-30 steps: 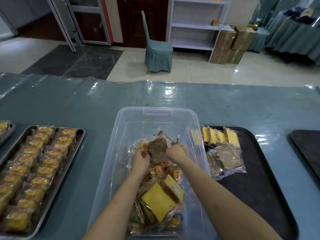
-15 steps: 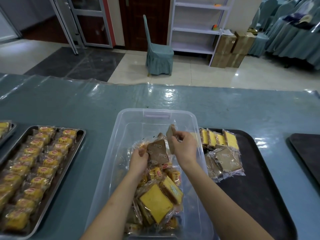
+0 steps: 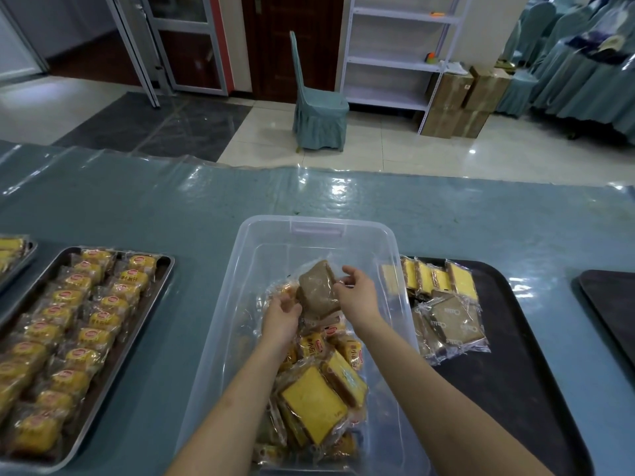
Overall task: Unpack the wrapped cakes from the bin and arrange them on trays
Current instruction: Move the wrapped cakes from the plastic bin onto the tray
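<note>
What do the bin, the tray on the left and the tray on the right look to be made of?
Bin: clear, slightly frosted plastic; the table and cakes show through its walls. Left tray: apparently metal, likely steel, with a dull grey sheen and rolled rim. Right tray: matte black, probably plastic; its surface looks finely textured.

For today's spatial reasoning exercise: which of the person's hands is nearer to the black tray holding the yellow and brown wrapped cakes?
Right. The right hand is over the bin's right side, next to the black tray. The left hand is further left, mid-bin.
</note>
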The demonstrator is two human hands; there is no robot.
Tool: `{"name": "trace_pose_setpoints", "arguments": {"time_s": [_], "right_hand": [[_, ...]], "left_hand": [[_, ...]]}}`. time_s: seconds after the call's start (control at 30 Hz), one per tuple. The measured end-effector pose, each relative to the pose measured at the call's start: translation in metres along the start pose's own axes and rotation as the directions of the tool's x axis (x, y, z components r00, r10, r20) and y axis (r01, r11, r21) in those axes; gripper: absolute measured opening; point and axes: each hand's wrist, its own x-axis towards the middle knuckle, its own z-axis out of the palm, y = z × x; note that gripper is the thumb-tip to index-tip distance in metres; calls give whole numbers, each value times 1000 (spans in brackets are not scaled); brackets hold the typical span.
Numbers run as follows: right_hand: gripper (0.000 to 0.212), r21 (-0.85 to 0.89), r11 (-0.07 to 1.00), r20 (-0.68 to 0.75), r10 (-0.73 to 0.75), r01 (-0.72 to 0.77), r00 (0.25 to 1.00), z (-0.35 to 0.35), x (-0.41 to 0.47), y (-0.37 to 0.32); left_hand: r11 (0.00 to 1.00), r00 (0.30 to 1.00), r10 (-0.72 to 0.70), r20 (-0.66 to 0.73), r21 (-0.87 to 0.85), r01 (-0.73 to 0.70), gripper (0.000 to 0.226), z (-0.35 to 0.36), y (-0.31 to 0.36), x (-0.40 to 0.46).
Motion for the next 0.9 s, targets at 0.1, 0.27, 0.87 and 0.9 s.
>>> {"name": "trace_pose_setpoints", "arguments": {"time_s": [0.1, 0.27, 0.87, 0.9], "right_hand": [[43, -156, 986, 20, 61, -57, 998, 12, 10, 10], [33, -397, 918, 50, 29, -7, 998, 23, 18, 11], [76, -748, 662, 176, 263, -45, 949, 18, 43, 11], [76, -746, 664, 174, 252, -39, 952, 17, 42, 12]], "left_hand": [[999, 999, 24, 26, 38, -25, 39, 5, -5, 4], [999, 998, 37, 51, 36, -39, 30, 8, -8, 3], [990, 997, 22, -79, 138, -11, 28, 10, -9, 2], [990, 997, 26, -76, 140, -16, 29, 10, -11, 3]]}}
